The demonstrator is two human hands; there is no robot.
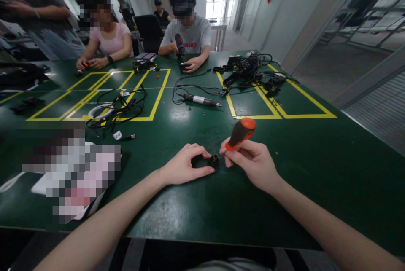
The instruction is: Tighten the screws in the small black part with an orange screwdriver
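My left hand [185, 165] rests on the green table [196, 203] and pinches a small black round part [214, 161] between thumb and fingers. My right hand [253, 162] is closed around a screwdriver with an orange and black handle [241, 132]. The handle tilts up and to the right, and its tip points down toward the small part. The shaft is hidden behind my fingers. Both hands sit close together near the table's middle.
A grey electric screwdriver [201, 100] with its cable lies further back. Tangled black cables [117, 108] lie left, more cables and adapters [249, 73] at back right. Yellow tape marks boxes. Two seated people work at the far side; a blurred patch covers items at front left.
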